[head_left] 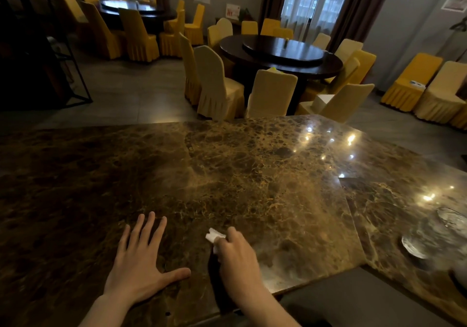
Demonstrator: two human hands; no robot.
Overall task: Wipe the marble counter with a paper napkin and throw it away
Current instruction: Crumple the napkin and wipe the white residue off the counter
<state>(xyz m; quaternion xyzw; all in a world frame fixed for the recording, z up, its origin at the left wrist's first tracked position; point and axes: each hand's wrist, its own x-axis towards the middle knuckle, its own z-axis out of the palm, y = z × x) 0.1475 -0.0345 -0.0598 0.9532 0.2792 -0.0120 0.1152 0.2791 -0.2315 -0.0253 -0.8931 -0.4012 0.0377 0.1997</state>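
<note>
A brown, gold-veined marble counter [252, 175] fills the lower half of the head view. My left hand [141, 258] lies flat on it near the front edge, fingers spread, holding nothing. To its right, my right hand [237, 258] presses a small crumpled white paper napkin [213, 237] onto the marble. Only the napkin's left end sticks out past the fingers; the remainder is hidden under the hand.
A second marble slab [409, 215] joins at the right, with glass dishes [414, 247] on it. Beyond the counter stand a dark round dining table [280, 56] ringed by yellow-covered chairs [273, 94], and another table [134, 10] at the back left.
</note>
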